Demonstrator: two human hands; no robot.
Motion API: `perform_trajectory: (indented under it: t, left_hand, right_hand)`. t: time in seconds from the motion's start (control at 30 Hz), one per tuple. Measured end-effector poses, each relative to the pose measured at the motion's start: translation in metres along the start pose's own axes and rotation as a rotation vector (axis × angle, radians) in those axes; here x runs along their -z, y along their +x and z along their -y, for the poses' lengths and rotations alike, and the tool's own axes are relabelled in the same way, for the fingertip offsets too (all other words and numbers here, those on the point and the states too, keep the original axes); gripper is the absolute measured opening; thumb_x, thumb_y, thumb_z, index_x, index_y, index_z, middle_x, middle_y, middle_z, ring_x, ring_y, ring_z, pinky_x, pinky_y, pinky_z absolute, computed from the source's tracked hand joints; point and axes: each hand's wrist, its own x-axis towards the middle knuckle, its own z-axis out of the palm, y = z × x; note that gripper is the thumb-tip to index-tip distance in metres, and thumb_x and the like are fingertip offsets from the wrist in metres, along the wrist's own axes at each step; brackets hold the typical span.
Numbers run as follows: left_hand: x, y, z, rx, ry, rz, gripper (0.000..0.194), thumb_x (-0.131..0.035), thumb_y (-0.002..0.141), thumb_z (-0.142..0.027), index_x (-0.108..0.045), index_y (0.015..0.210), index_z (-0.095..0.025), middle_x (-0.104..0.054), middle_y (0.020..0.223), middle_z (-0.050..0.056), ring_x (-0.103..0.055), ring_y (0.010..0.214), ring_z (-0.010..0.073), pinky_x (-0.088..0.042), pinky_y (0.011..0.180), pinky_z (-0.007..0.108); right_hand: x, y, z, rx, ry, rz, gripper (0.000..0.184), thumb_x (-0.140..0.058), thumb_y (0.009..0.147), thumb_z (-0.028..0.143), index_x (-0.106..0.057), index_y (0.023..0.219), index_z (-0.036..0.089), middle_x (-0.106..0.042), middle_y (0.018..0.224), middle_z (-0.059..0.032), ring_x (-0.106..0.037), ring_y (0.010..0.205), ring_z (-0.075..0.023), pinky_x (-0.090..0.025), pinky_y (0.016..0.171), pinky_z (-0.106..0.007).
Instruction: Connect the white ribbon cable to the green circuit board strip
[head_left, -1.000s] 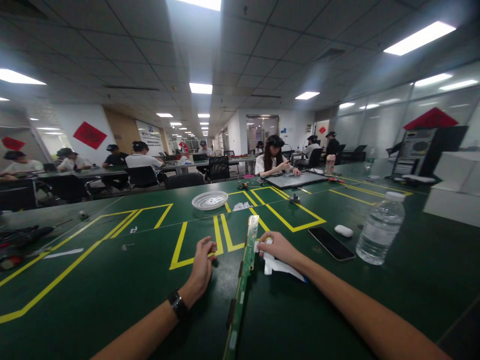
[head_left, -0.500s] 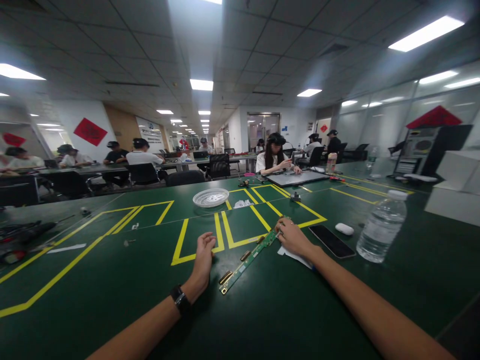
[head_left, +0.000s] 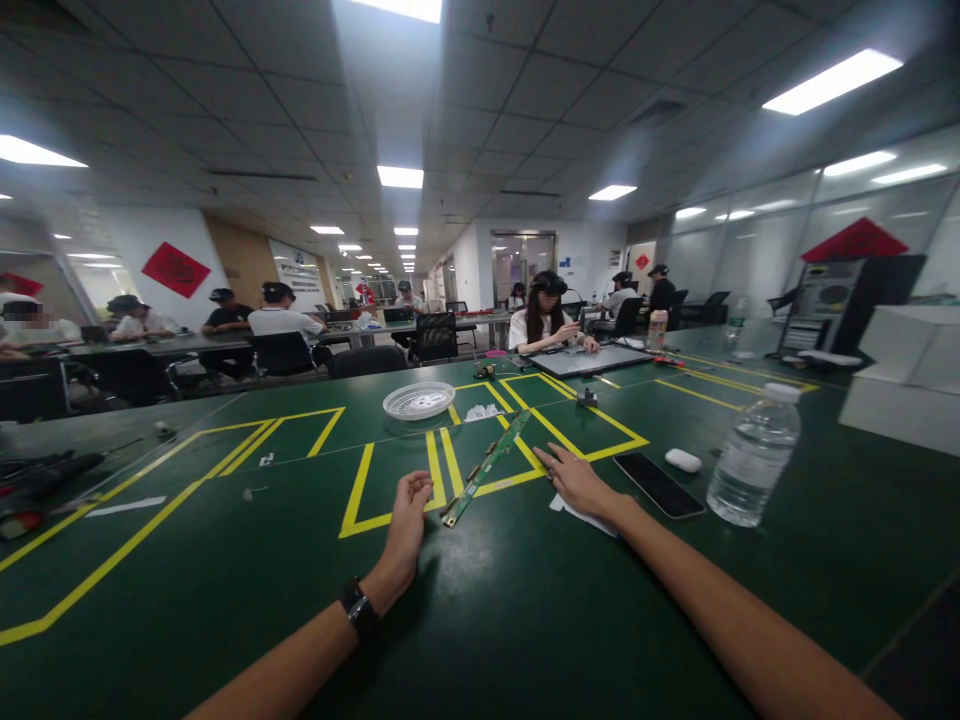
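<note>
A long, narrow green circuit board (head_left: 489, 465) lies slanted on the green table, partly across the yellow tape lines, with brownish connectors along its left edge. My right hand (head_left: 576, 482) is just to the right of the board, apart from it, fingers stretched out and holding nothing. Under that hand a white slip of paper (head_left: 592, 518) shows in part. My left hand (head_left: 407, 515), with a black band at the wrist, hovers left of the board's near end. Its fingers are loosely bent and nothing shows in them.
A white round basket (head_left: 418, 401) and white scraps (head_left: 481, 412) lie beyond the board. On the right are a phone (head_left: 660, 485), a white earbud case (head_left: 683, 461) and a water bottle (head_left: 754, 455). Across the table, a person (head_left: 546, 320) works at a flat grey panel (head_left: 592, 360).
My right hand has let go of the circuit board and its fingers have straightened. The board has moved farther away and slightly left, turned steeper. My left hand has hardly moved.
</note>
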Motion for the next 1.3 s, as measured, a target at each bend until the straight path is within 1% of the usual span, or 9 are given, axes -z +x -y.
perform_trajectory:
  t: [0.1, 0.37, 0.57, 0.67, 0.83, 0.93, 1.03, 1.17, 1.3]
  left_hand:
    - [0.000, -0.003, -0.003, -0.036, 0.037, 0.027, 0.024, -0.054, 0.079, -0.035, -0.055, 0.099, -0.021, -0.057, 0.099, 0.004, -0.053, 0.096, 0.0206, -0.041, 0.077, 0.029]
    - [-0.002, -0.011, -0.001, -0.113, 0.230, 0.219, 0.026, -0.054, 0.081, -0.032, -0.063, 0.104, -0.024, -0.055, 0.099, 0.004, -0.053, 0.098, 0.0230, -0.039, 0.085, 0.033]
    - [-0.004, -0.016, -0.007, -0.202, 0.263, 0.249, 0.024, -0.052, 0.084, -0.033, -0.064, 0.104, -0.026, -0.055, 0.106, 0.006, -0.050, 0.104, 0.0232, -0.039, 0.085, 0.032]
    - [-0.003, -0.016, -0.006, -0.205, 0.281, 0.255, 0.025, -0.051, 0.085, -0.033, -0.062, 0.106, -0.026, -0.054, 0.109, 0.006, -0.049, 0.105, 0.0228, -0.038, 0.087, 0.032]
    - [-0.002, -0.016, -0.004, -0.190, 0.313, 0.264, 0.027, -0.046, 0.088, -0.036, -0.059, 0.109, -0.025, -0.053, 0.109, 0.006, -0.049, 0.101, 0.0227, -0.039, 0.085, 0.032]
    - [-0.002, -0.015, -0.003, -0.197, 0.302, 0.248, 0.027, -0.048, 0.087, -0.036, -0.059, 0.108, -0.024, -0.053, 0.108, 0.006, -0.049, 0.098, 0.0226, -0.038, 0.084, 0.032]
    - [-0.002, -0.014, -0.001, -0.211, 0.289, 0.242, 0.025, -0.048, 0.086, -0.035, -0.059, 0.106, -0.024, -0.054, 0.106, 0.005, -0.050, 0.095, 0.0223, -0.038, 0.083, 0.032]
    - [-0.002, -0.012, 0.001, -0.208, 0.331, 0.249, 0.028, -0.045, 0.087, -0.037, -0.057, 0.108, -0.023, -0.054, 0.108, 0.006, -0.049, 0.097, 0.0218, -0.039, 0.084, 0.032]
    - [-0.002, -0.012, 0.002, -0.211, 0.360, 0.265, 0.028, -0.042, 0.088, -0.037, -0.056, 0.108, -0.023, -0.054, 0.109, 0.006, -0.050, 0.098, 0.0214, -0.040, 0.086, 0.033]
  right_hand:
    - [0.001, 0.000, 0.001, -0.002, 0.026, -0.017, 0.056, -0.033, 0.093, 0.022, -0.027, 0.149, 0.022, -0.033, 0.148, -0.0134, -0.035, 0.132, -0.0264, -0.030, 0.105, -0.042]
    - [0.005, -0.002, 0.011, 0.102, 0.030, -0.133, 0.045, -0.040, 0.088, 0.014, -0.054, 0.131, 0.016, -0.050, 0.134, -0.0123, -0.043, 0.124, -0.0241, -0.032, 0.104, -0.039]
    - [-0.001, -0.007, 0.064, 0.368, 0.123, -0.047, 0.049, -0.037, 0.095, 0.028, -0.035, 0.144, 0.025, -0.039, 0.146, -0.0077, -0.031, 0.135, -0.0231, -0.024, 0.109, -0.043]
    - [-0.004, -0.008, 0.086, 0.417, 0.147, 0.022, 0.054, -0.038, 0.095, 0.037, -0.028, 0.147, 0.024, -0.032, 0.150, -0.0090, -0.025, 0.138, -0.0260, -0.021, 0.109, -0.045]
    - [0.013, -0.011, 0.099, 0.393, 0.235, -0.011, 0.037, -0.041, 0.094, 0.030, -0.053, 0.127, 0.018, -0.061, 0.121, -0.0114, -0.053, 0.112, -0.0240, -0.032, 0.098, -0.040]
    - [0.022, -0.014, 0.105, 0.380, 0.300, -0.088, 0.030, -0.037, 0.095, 0.023, -0.062, 0.110, 0.018, -0.066, 0.100, -0.0077, -0.058, 0.091, -0.0189, -0.036, 0.089, -0.034]
    - [0.016, -0.016, 0.108, 0.336, 0.250, -0.128, 0.028, -0.039, 0.094, 0.023, -0.062, 0.109, 0.018, -0.065, 0.104, -0.0086, -0.056, 0.097, -0.0202, -0.036, 0.089, -0.033]
    - [0.004, -0.019, 0.106, 0.209, 0.080, -0.103, 0.037, -0.048, 0.091, 0.035, -0.056, 0.123, 0.019, -0.055, 0.126, -0.0135, -0.046, 0.117, -0.0283, -0.033, 0.095, -0.040]
    - [0.008, -0.021, 0.109, 0.196, 0.076, -0.065, 0.038, -0.038, 0.096, 0.041, -0.057, 0.122, 0.020, -0.063, 0.112, -0.0109, -0.054, 0.107, -0.0253, -0.035, 0.092, -0.038]
